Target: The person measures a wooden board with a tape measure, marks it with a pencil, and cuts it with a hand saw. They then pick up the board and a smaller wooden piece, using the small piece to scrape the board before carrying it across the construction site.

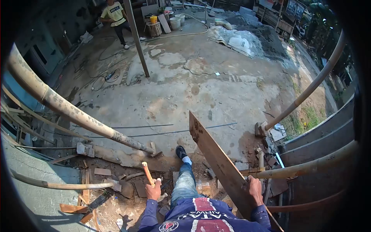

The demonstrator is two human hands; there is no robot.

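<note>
Beyond hammer [147, 174] and plank [218, 164], distant buckets [175, 23]

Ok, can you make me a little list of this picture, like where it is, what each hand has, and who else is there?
Place: dusty concrete yard, seen from high up
Left hand: grip closed on an orange handle; the tool's head is hidden
Right hand: grip on the edge of a long wooden plank, which leans at a slant
Around: thick poles, with wood scraps and rubble below
Other person: yellow shirt, on the far side, near some buckets
</note>
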